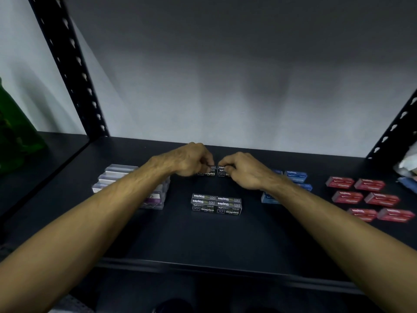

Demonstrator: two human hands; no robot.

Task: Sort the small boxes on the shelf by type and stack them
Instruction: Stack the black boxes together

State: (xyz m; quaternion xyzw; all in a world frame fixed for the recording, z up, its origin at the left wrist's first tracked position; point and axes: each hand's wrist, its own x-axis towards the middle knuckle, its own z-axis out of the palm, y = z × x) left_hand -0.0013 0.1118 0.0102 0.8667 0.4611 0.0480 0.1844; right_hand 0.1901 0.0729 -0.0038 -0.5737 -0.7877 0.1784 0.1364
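Here, both hands work at the back of the shelf (225, 240): the left hand (189, 162) pinches one black staple box (208, 173), the right hand (242, 170) its twin (222, 173), the boxes side by side, long axes running left-right. Fingers curl on each; the hold looks, perhaps, fingertip-only. The black stack (216, 204) lies nearer the person, directly in front.

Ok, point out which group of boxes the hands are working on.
The black staples boxes at the back: the left hand and right hand pinch them; the front black stack sits untouched.
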